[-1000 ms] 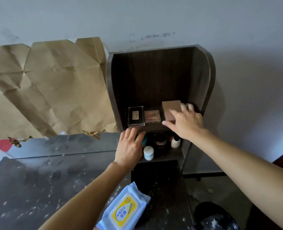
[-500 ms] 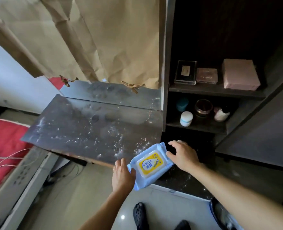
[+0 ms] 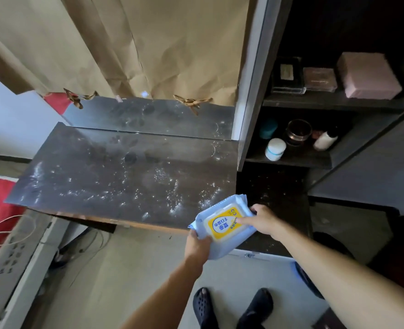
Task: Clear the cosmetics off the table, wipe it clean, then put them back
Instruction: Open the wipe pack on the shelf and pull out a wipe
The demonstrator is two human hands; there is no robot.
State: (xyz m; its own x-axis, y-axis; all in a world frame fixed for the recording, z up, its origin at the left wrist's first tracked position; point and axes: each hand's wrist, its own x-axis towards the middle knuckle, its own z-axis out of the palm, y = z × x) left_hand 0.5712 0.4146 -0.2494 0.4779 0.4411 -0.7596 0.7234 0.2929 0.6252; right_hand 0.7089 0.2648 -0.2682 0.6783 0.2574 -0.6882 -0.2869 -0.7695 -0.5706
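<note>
At the table's front right corner: I hold the wipes pack [image 3: 222,224] over the edge, lid up.
Left hand [image 3: 196,243]: curled round the pack's near end from below.
Right hand [image 3: 265,220]: gripping its far side, one finger on the yellow lid.
Cosmetics: off the table [image 3: 101,176], on the shelves to the right, with the pink box [image 3: 367,76] above and the white jar [image 3: 275,149] and white bottle [image 3: 324,140] below.
Risk: tugging the lid against a loose left grip could drop the pack. A dragged wipe may only smear the white powder.
Around: mirror [image 3: 148,115] and brown paper [image 3: 148,43] along the back edge, cables [image 3: 6,226] off the left end.
In the way: the shelf unit's side wall [image 3: 250,91] crowds the right end.
</note>
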